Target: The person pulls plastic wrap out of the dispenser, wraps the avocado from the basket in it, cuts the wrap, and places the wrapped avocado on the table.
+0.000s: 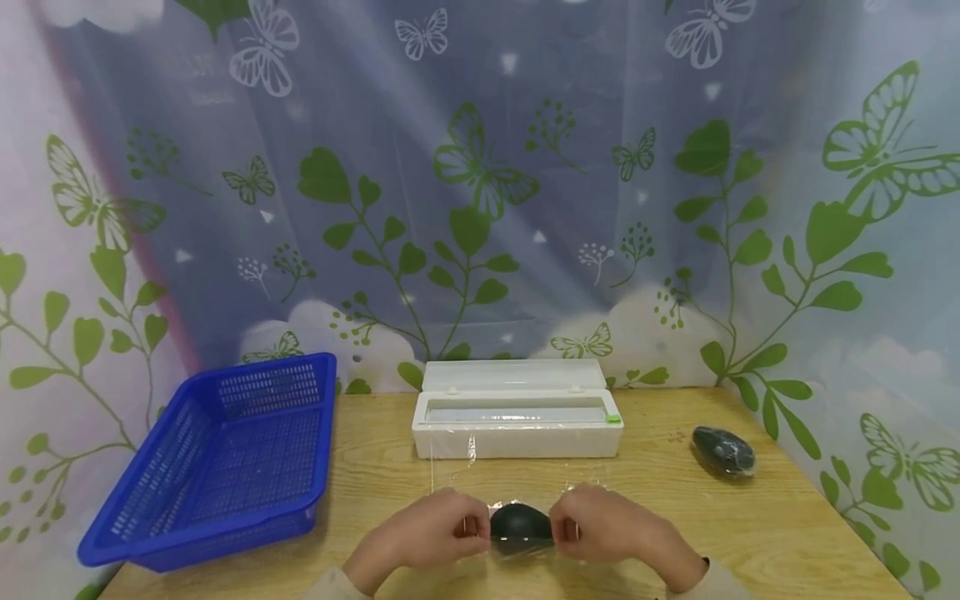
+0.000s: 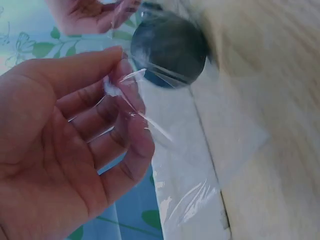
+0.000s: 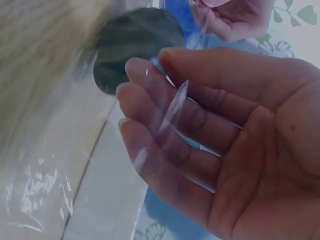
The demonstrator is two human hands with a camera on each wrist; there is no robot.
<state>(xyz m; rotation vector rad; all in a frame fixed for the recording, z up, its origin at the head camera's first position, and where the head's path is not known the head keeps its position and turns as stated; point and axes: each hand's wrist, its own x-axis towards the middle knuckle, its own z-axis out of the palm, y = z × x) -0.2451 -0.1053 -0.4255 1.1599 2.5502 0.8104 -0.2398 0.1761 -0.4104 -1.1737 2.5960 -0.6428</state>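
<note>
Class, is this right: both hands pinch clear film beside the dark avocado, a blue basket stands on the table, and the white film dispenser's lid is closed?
Not quite: in the head view the lid of the white film dispenser is open. The rest stands: the left hand and right hand pinch clear film beside the dark avocado, and a blue basket stands on the table.

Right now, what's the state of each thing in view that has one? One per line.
Clear film: drawn out, pinched in both hands
Left hand: pinching the film
Right hand: pinching the film
Dark object between hands: partly under film
Dark object at right: wrapped
White dispenser: lid raised
Green slider: at right end
Blue basket: upright
</note>
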